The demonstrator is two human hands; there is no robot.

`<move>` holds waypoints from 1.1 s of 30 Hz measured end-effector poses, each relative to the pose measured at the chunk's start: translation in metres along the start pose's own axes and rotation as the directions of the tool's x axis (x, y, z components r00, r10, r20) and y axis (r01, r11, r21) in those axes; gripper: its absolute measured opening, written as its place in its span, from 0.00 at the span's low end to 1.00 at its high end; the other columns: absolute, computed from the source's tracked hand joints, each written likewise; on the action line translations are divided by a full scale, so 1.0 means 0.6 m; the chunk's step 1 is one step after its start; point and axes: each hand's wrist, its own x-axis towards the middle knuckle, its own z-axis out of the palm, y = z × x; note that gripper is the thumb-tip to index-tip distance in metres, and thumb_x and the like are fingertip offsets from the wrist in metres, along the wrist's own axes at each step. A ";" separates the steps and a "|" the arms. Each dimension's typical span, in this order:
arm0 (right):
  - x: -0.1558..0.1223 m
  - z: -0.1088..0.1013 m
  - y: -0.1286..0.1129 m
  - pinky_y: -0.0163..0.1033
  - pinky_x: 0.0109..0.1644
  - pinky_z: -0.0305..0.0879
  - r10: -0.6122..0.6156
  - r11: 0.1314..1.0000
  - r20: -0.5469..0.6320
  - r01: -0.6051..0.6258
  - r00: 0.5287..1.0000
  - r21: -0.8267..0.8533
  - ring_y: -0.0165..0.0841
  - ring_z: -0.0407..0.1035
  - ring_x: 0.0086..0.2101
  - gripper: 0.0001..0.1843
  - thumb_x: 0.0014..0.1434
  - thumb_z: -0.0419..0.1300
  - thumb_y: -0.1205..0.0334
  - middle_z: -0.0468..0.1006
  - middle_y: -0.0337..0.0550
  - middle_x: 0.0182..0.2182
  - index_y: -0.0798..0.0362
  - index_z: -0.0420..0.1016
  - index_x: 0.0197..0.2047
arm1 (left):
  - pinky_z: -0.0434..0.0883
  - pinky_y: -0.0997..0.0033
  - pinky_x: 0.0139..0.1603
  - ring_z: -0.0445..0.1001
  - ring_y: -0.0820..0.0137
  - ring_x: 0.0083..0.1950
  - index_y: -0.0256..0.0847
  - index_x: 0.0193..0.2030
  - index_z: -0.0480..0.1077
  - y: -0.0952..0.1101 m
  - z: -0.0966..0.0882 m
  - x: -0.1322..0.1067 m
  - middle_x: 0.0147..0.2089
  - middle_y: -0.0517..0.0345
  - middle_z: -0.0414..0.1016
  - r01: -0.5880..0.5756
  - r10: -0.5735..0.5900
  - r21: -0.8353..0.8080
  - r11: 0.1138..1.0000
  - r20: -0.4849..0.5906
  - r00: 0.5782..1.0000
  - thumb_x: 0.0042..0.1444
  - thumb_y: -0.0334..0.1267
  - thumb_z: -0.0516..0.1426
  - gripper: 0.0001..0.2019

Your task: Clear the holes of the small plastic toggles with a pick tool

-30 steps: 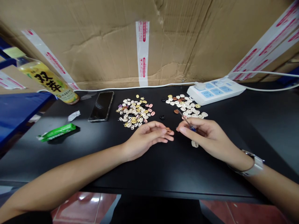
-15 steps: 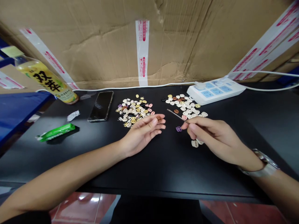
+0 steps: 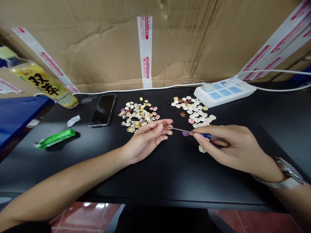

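Between the thumb and fingers of my left hand is a small brown piece with holes, like a button. My right hand is closed on a thin metal tool with a blue handle, which looks like a small screwdriver. Its shaft points left and the tip is at the brown piece; whether it sits in a hole I cannot make out. A purple piece lies on the table below the shaft. Behind my left hand is a mixed pile of small pieces; another, mostly cream pile lies behind my right hand.
On the black table lie a phone, a green wrapped packet and a crumpled white scrap. A drink bottle stands at far left. At the back right is a white power strip with a cable, before cardboard.
My right hand has turned and the tool's tip has come left and down to the brown piece. The blue handle now shows. My left hand keeps its hold.
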 end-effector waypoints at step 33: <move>-0.017 0.023 -0.010 0.41 0.24 0.62 -0.321 0.833 0.108 0.335 0.941 -0.440 0.31 0.71 0.20 0.08 0.63 0.59 0.75 0.77 0.40 0.22 0.65 0.74 0.46 | 0.69 0.69 0.49 0.73 0.72 0.40 0.41 0.50 0.80 -0.002 -0.011 0.004 0.36 0.56 0.78 -0.209 0.239 0.489 0.847 0.002 0.971 0.60 0.38 0.62 0.12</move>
